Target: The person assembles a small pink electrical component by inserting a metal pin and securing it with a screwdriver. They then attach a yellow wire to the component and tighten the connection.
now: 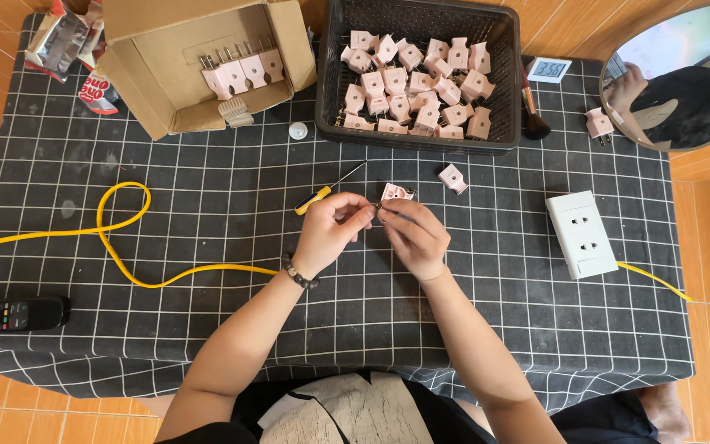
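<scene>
While both hands meet over the middle of the surface [207,345], a black cloth with a white grid covers it. Far to the left of the hands a dark remote control [11,314] lies near the front edge, and a yellow cable [117,226] loops across the cloth and ends behind the left wrist. Up and to the left of the hands an open cardboard box [207,66] holds a few pink plugs with their prongs up. The left hand [329,232], with a bead bracelet at the wrist, is closed in a pinch on something small that I cannot make out. A yellow-handled screwdriver [322,193] lies just above its knuckles. The right hand [414,238] is closed too, its fingertips touching those of the left. A pink plug [396,192] sits right at the tips of both hands; whether either hand grips it I cannot tell. Straight above, a black basket [503,49] is heaped with more pink plugs. Another loose plug [453,178] lies up and right of the right hand. Well to the right rests a white socket block [582,234].
</scene>
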